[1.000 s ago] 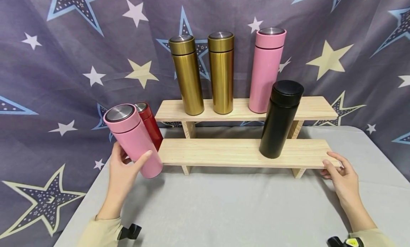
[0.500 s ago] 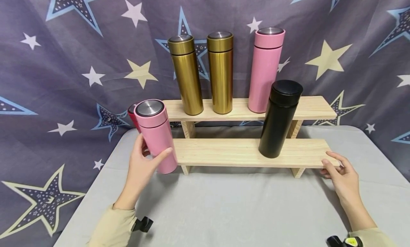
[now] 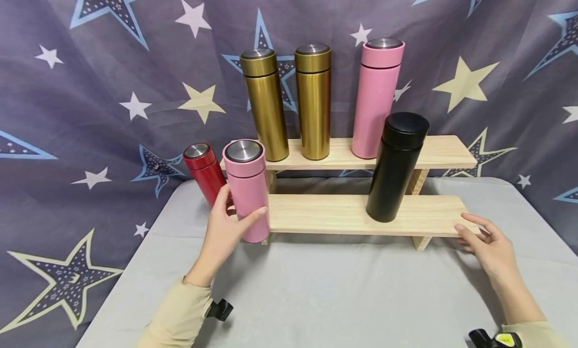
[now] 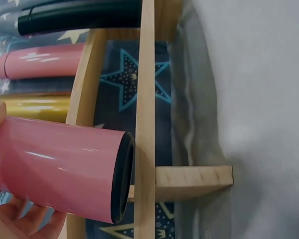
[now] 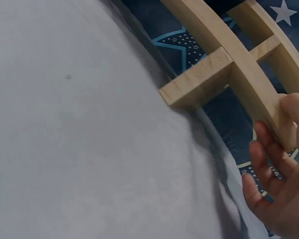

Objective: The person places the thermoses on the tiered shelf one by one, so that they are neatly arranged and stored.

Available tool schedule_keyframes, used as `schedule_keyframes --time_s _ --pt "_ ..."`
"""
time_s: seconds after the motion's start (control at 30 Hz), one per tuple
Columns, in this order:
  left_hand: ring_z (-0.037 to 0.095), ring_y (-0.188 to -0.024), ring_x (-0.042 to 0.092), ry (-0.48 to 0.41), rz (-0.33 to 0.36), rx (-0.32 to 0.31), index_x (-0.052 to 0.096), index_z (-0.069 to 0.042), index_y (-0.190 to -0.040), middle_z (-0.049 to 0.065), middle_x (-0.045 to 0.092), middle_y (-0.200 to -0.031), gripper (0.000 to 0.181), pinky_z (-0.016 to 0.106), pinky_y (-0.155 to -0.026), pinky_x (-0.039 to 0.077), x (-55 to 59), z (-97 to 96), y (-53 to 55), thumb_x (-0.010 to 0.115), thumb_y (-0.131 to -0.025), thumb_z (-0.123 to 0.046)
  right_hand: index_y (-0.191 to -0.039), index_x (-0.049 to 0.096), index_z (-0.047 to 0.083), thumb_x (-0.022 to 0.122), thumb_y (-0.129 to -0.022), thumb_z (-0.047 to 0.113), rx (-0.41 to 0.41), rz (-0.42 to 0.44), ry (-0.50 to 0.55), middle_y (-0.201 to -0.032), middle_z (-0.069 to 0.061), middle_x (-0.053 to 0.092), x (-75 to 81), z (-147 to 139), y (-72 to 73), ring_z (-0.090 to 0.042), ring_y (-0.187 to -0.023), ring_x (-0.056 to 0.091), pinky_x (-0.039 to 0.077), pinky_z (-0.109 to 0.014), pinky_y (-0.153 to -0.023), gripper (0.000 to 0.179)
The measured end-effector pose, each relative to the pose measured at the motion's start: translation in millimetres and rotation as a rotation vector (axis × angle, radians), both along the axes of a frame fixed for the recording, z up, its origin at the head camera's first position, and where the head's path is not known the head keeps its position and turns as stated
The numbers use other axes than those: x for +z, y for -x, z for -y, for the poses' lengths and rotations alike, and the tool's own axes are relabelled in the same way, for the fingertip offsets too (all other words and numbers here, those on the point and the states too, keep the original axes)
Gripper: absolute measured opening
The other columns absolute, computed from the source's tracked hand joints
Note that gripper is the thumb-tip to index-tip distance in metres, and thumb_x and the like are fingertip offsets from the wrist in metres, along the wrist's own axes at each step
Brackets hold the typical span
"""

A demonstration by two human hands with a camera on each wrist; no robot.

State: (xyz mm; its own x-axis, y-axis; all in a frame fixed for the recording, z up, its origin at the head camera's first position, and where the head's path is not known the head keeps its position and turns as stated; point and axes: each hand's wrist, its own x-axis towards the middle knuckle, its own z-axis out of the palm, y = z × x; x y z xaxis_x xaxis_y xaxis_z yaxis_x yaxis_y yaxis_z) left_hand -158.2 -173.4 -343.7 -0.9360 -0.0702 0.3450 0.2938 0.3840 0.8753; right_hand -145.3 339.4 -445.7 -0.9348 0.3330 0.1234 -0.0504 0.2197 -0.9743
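Note:
My left hand (image 3: 224,235) grips a pink thermos bottle (image 3: 247,195) with a steel-topped lid, holding it upright at the left end of the lower wooden shelf (image 3: 322,215). In the left wrist view the bottle's dark base (image 4: 122,178) is close to the shelf's front edge. My right hand (image 3: 494,248) pinches the right end of that shelf, thumb on top and fingers beneath, and the right wrist view shows the thumb (image 5: 295,107) on the board. A black thermos bottle (image 3: 394,175) stands toward the right of the lower shelf.
On the upper shelf (image 3: 438,152) stand two gold bottles (image 3: 267,112) and a second pink bottle (image 3: 377,105). A red bottle (image 3: 205,175) stands behind my left hand, left of the stand. Grey cloth covers the table (image 3: 352,293); a star-patterned curtain (image 3: 149,47) hangs behind.
My left hand has carried the pink bottle rightward, from beside the stand to the lower shelf's left end, uncovering the red bottle. My right hand stays at the shelf's right end.

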Motion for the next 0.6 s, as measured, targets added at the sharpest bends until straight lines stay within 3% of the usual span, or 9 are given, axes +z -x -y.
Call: schedule_keyframes --time_s 0.2,0.6 --pt "0.022 -0.112 0.051 -0.015 0.009 -0.039 0.047 -0.018 -0.138 0.003 0.055 -0.124 0.069 0.043 -0.092 0.043 -0.3 -12.1 4.8 0.084 -0.080 -0.029 -0.114 0.066 0.040 0.070 -0.094 0.018 0.019 0.017 -0.069 -0.080 0.028 0.066 2.5 -6 -2.7 0.004 -0.068 0.065 0.050 -0.015 -0.058 0.030" --pt "0.020 -0.112 0.054 -0.097 -0.013 -0.111 0.044 -0.017 -0.141 0.003 0.056 -0.125 0.075 0.044 -0.091 0.047 -4.3 -47.8 26.4 0.085 -0.080 -0.028 -0.118 0.068 0.037 0.071 -0.093 0.020 0.011 0.022 -0.043 -0.080 0.027 0.067 2.6 -4 0.6 0.002 -0.067 0.065 0.050 -0.016 -0.057 0.030"
